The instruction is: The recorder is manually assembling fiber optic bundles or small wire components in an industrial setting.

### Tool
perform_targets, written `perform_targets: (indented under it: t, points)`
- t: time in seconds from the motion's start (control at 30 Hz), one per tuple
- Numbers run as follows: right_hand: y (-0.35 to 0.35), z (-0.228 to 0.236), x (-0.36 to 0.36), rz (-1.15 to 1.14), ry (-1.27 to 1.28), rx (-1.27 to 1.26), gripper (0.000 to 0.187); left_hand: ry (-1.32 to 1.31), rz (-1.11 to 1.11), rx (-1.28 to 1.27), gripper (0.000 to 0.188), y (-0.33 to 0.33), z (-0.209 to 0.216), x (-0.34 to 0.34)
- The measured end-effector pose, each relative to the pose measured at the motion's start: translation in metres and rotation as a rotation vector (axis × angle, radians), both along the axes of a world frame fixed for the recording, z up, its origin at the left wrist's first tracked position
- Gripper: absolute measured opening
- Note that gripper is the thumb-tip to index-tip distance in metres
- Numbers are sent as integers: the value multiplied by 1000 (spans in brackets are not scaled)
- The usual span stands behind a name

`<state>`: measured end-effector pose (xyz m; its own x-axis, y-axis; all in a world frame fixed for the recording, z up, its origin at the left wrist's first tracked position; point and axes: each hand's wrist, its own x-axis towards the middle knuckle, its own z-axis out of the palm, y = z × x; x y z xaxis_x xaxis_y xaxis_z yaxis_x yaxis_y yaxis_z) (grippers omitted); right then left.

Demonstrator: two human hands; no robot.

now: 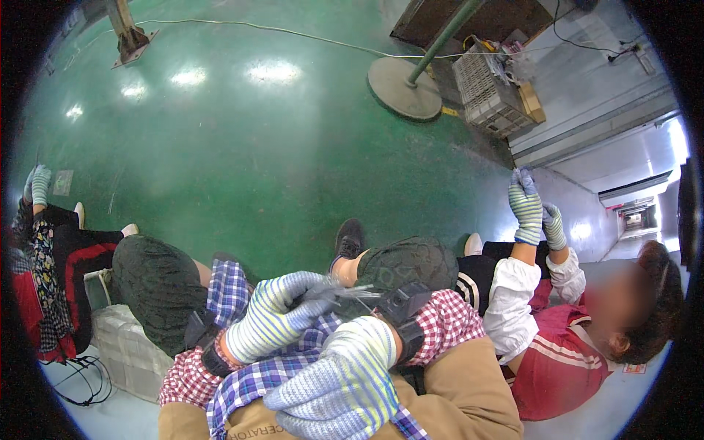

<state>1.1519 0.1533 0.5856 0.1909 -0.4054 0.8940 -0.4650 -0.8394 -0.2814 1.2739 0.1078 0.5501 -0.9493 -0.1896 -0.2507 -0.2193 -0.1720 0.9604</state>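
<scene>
My left hand (282, 312), in a white, blue and yellow striped knit glove with grey-coated fingers, is closed in front of my lap. Its fingers pinch a small bunch of thin, shiny, clear-grey strips (356, 292) that stick out to the right; their exact kind is too blurred to tell. Nearer to me and lower, my right hand (341, 385) wears a matching glove, its back turned up. The right fingers curl inward toward my body, and what they hold, if anything, is hidden. Both wrists carry black strapped devices over red checked sleeves. The hands are apart.
A co-worker in red (561, 367) sits close on my right, gloved hands raised; another person (51, 282) sits at the left. A white wrapped block (132, 348) stands left of my leg. Ahead are a round-based pole (405, 88), a grey crate (491, 95) and a floor cable.
</scene>
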Motion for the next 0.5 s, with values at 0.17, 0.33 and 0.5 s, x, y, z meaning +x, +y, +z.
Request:
perform_targets:
  t: [0.17,0.33,0.5]
  points:
    - [-4,-3,-6,-24,1,10,16,2,156,136,20,1,4,1]
    - [-6,-4,-2,-29,-9,8,16,50,71,118,20,4,-3,-2]
    - [-7,-1,-3,-54,-6,12,16,-36,122,139,21,1,6,1]
